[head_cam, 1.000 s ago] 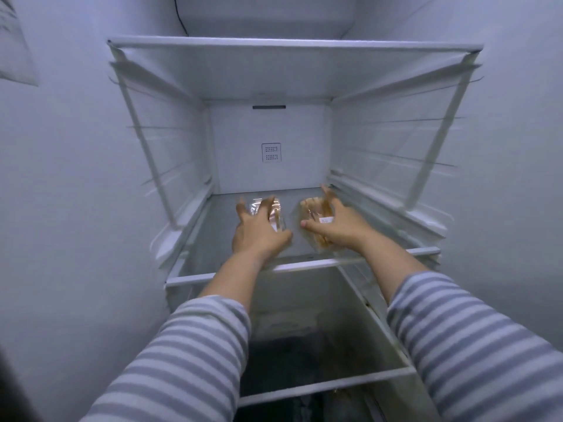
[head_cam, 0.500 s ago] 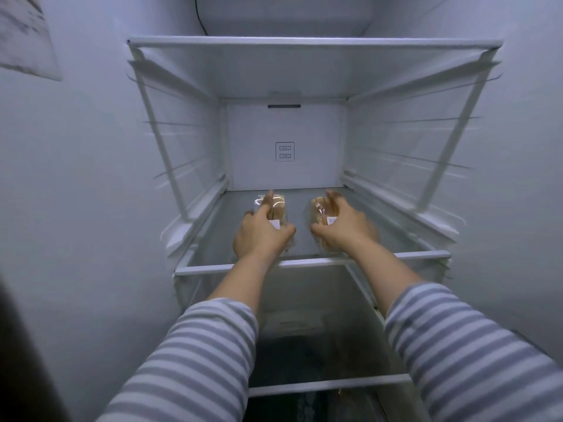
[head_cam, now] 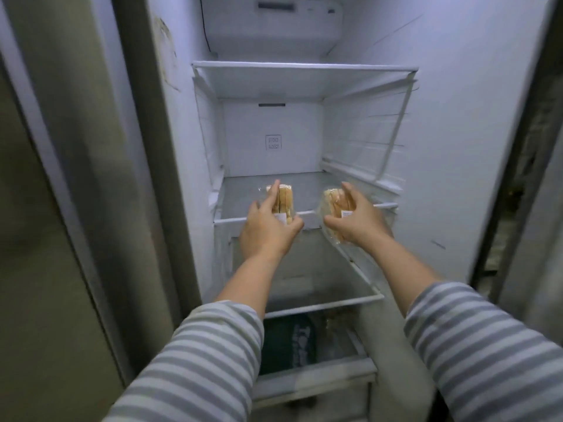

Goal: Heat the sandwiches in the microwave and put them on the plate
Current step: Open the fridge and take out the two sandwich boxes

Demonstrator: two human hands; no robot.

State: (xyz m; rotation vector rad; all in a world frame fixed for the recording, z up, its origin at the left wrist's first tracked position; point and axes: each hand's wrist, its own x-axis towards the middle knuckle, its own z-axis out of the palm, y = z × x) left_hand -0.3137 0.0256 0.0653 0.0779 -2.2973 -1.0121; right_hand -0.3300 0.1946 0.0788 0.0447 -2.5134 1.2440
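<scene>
Head view: 2 clear-wrapped tan sandwiches, one gripped in each hand, sit at the fridge's glass shelf (head_cam: 304, 185) front edge. Left hand (head_cam: 268, 229) holds the left sandwich (head_cam: 283, 201) upright, long axis near-to-far; right hand (head_cam: 356, 220) holds the tilted right sandwich (head_cam: 333, 202).

Both arms reach forward; left hand (head_cam: 268, 229) and right hand (head_cam: 356, 220) each grip 1 wrapped sandwich.

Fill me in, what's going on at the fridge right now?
A person in striped sleeves holds two wrapped sandwiches in front of the open fridge. The left hand grips one sandwich, the right hand the other sandwich, both at the front edge of the shelf. No microwave or plate in view.
</scene>
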